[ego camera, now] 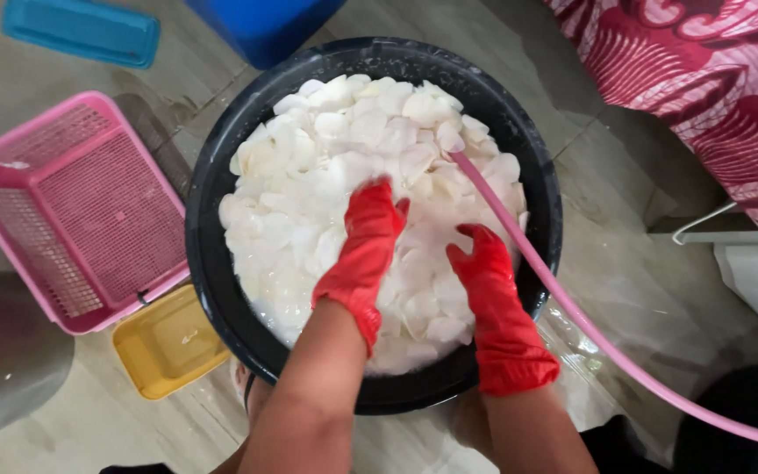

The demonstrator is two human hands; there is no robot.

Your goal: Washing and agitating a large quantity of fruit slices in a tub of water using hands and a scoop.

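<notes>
Both hands wear red rubber gloves and are pushed down into a heap of pale white slices [326, 167] that fills a big round black tub [212, 263] standing on the tiled floor [607, 290]. The left hand [370, 233] lies flat on top of the slices near the middle of the tub, its fingers spread loosely and pressed into the pile, open rather than clenched, with nothing gripped that can be seen. The right hand [480, 268] sits just beside it, toward the right rim, with its fingertips sunk among the slices; whether those buried fingers are curled around any slice cannot be told. The slices are thin, rounded and wet-looking, and cloudy white water shows between them at the near edge. A pink hose [589, 329] runs in over the right rim of the tub, its end lying on the slices just above the right hand, and it trails away across the floor to the lower right. To the left of the tub, a pink plastic basket [72, 202] with a mesh bottom stands close to the rim, and a small yellow tray [168, 342] lies just below it, touching the tub's side. Further off, at the top left, is a teal lid [81, 31], with a blue container [265, 26] beside it, and a red patterned cloth [704, 79] fills the upper right corner.
</notes>
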